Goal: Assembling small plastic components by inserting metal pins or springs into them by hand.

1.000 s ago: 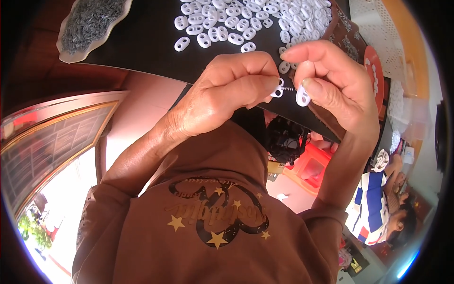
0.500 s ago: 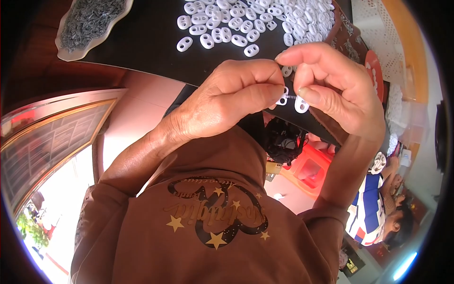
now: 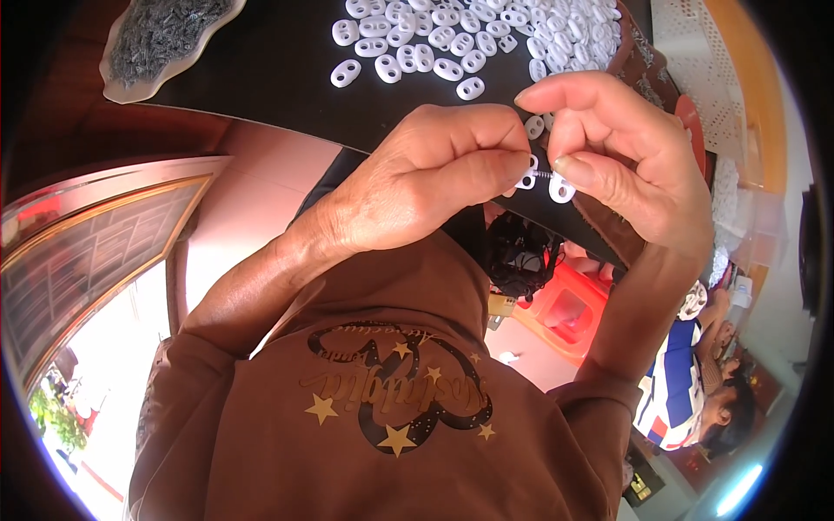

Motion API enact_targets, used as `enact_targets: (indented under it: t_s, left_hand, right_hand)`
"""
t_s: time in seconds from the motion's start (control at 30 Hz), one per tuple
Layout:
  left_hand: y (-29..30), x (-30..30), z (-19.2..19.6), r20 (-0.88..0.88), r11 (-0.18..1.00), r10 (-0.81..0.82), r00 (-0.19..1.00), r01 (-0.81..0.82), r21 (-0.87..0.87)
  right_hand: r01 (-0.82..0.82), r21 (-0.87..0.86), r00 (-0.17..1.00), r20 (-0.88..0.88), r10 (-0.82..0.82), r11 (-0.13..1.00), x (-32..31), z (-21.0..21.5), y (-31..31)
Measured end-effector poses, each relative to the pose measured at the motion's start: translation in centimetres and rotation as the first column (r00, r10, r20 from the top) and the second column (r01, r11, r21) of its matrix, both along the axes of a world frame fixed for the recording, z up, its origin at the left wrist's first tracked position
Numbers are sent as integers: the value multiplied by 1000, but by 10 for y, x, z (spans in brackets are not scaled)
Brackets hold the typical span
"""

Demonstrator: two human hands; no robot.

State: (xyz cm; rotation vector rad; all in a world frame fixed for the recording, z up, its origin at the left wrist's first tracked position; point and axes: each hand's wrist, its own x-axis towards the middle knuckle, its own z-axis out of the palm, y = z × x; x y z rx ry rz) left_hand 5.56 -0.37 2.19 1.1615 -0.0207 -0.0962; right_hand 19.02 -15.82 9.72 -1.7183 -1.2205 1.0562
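Note:
Between the thumb and curled fingers of my left hand [image 3: 426, 174] is a white two-hole cord-lock piece [image 3: 528, 181], mostly covered by the fingertips. My right hand [image 3: 638, 169] pinches a second white cord-lock piece [image 3: 561, 191] under its thumb, with the index finger arched above. A small metal spring [image 3: 543, 174] spans the short gap between the two pieces. Both hands are held in the air at the near edge of a black table [image 3: 261, 100]. A loose white cord-lock piece [image 3: 534, 128] shows just behind the fingers.
Many white two-hole pieces [image 3: 404, 56] lie scattered on the table, heaped denser at the far right [image 3: 573, 35]. A pale scalloped tray [image 3: 139, 91] of small dark springs [image 3: 169, 35] sits far left. A red stool [image 3: 569, 313] stands below; another person [image 3: 682, 382] sits at right.
Both hands and the pieces they hold sit very slightly further right in the picture. The table and its contents have shifted a little too; both grips look the same.

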Motion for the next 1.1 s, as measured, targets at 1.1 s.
enact_targets:
  t_s: [1.1]
  left_hand:
    - [-5,-2,-22,141,952,258,956,-227,-206]
  right_hand:
    - [372,6,924,-104,-369,928,-30,-24,8]
